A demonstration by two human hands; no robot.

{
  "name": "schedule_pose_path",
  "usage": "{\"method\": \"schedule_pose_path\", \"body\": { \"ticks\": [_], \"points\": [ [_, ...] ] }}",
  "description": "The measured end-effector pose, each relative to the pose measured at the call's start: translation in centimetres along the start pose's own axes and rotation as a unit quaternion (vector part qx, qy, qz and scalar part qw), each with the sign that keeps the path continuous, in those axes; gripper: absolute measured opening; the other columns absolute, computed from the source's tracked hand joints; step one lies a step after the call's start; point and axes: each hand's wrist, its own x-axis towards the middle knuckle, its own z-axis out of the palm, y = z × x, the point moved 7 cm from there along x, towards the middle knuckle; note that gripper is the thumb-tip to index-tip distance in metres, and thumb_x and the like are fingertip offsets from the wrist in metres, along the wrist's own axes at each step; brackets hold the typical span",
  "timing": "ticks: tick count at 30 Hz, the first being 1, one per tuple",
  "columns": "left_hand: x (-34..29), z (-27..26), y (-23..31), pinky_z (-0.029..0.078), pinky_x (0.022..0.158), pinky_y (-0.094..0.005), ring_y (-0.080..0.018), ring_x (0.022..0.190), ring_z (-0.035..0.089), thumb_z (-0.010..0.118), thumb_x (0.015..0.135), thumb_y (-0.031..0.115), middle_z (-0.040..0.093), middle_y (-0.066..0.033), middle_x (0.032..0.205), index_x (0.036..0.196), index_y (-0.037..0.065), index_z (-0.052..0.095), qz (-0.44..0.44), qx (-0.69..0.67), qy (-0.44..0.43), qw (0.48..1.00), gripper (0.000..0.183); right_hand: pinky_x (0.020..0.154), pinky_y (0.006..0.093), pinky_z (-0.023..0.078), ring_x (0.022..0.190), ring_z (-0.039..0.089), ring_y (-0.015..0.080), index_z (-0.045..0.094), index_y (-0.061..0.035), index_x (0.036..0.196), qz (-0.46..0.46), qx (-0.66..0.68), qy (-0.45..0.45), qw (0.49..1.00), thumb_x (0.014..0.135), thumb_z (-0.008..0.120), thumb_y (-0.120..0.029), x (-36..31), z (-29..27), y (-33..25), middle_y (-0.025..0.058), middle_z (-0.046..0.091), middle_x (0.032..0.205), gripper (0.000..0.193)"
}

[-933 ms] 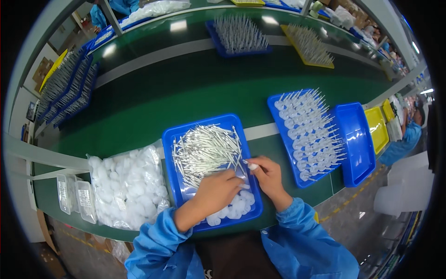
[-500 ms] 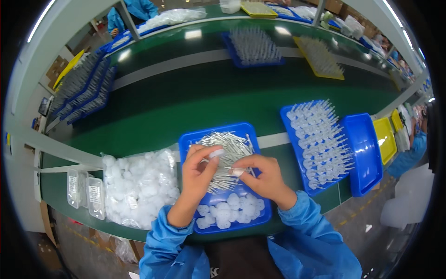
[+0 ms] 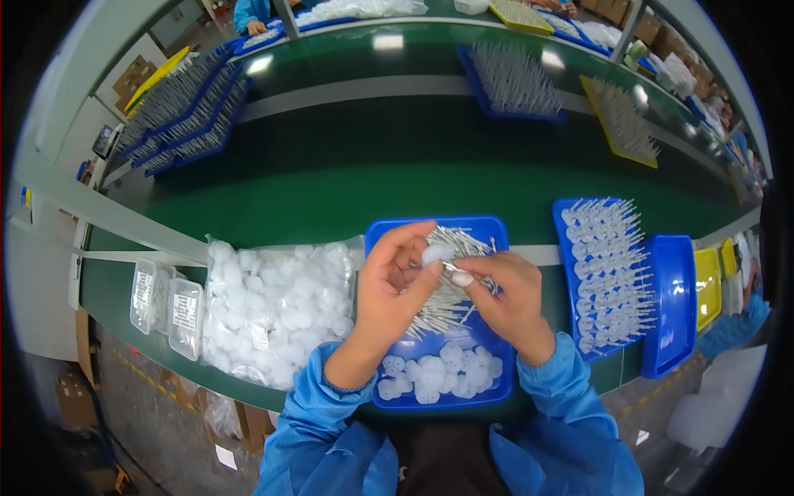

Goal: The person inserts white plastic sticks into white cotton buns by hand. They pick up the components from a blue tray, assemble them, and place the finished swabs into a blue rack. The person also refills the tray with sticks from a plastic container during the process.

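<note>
In front of me, a blue tray holds a loose pile of thin metallic rods and, at its near end, a cluster of translucent white round plastic pieces. Above the rods, my left hand pinches one such white round piece between thumb and fingers. My right hand is closed by its fingertips on a thin rod, whose end meets or nearly meets the white piece; contact is hard to tell. Something white covers the right thumb tip.
A clear bag of white round pieces lies left, beside clear plastic boxes. To the right are a blue tray of pieces with upright rods and another blue tray. Filled trays stand across the green surface.
The view has shifted, so the scene sits farther right. My hands have come closer together, bringing the rod up to the white round piece.
</note>
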Motion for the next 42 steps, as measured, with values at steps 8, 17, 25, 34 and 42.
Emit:
{"method": "schedule_pose_path", "body": {
  "ticks": [8,17,25,34,42],
  "points": [
    [0.2,-0.3,-1.3,0.065,0.088,-0.0320,-0.0197,0.114,0.070,0.067,0.099,-0.009,0.064,-0.0116,0.126,0.137,-0.004,0.068,-0.002,0.051,-0.033,0.998,0.038,0.062,0.0347,0.053,0.064,0.072,0.0215,0.083,-0.0066,0.103,0.019,0.024,0.011,0.999,0.084,0.087,-0.009,-0.8,-0.8,1.0,0.0078,0.077,0.078,0.020],
    [0.3,-0.5,-1.4,0.064,0.091,-0.0320,-0.0206,0.118,0.069,0.067,0.099,-0.010,0.064,-0.0109,0.125,0.137,-0.004,0.068,-0.001,0.099,-0.029,0.995,0.039,0.061,0.0333,0.053,0.063,0.074,0.0194,0.083,-0.0050,0.108,0.040,0.035,-0.030,0.998,0.088,0.085,-0.010,-0.9,-0.2,1.3,0.0076,0.077,0.075,0.020],
    [0.4,-0.5,-1.1,0.063,0.090,-0.0299,-0.0206,0.116,0.068,0.068,0.099,-0.009,0.063,-0.0108,0.125,0.135,-0.004,0.070,0.024,0.116,-0.021,0.993,0.036,0.062,0.0296,0.060,0.067,0.079,0.0177,0.081,-0.0004,0.111,0.130,0.074,-0.049,0.987,0.093,0.080,-0.007,-1.1,-0.3,1.6,0.0108,0.080,0.079,0.019],
    [0.1,0.3,-0.4,0.060,0.085,-0.0275,-0.0164,0.109,0.071,0.073,0.095,-0.007,0.076,-0.0128,0.125,0.126,0.004,0.079,0.110,0.326,-0.041,0.938,0.034,0.065,0.0293,0.062,0.073,0.081,0.0186,0.080,-0.0002,0.111,0.170,0.081,-0.062,0.980,0.095,0.078,-0.006,-1.5,0.3,2.4,0.0121,0.080,0.083,0.017],
    [-0.2,0.6,-1.0,0.062,0.079,-0.0294,-0.0175,0.090,0.077,0.075,0.094,-0.006,0.082,-0.0137,0.115,0.132,0.005,0.078,0.103,0.372,-0.051,0.921,0.040,0.064,0.0253,0.058,0.074,0.076,0.0109,0.076,0.0040,0.110,0.287,0.239,-0.074,0.925,0.098,0.075,-0.002,-2.5,1.6,4.9,0.0095,0.080,0.086,0.014]
  ]
}}
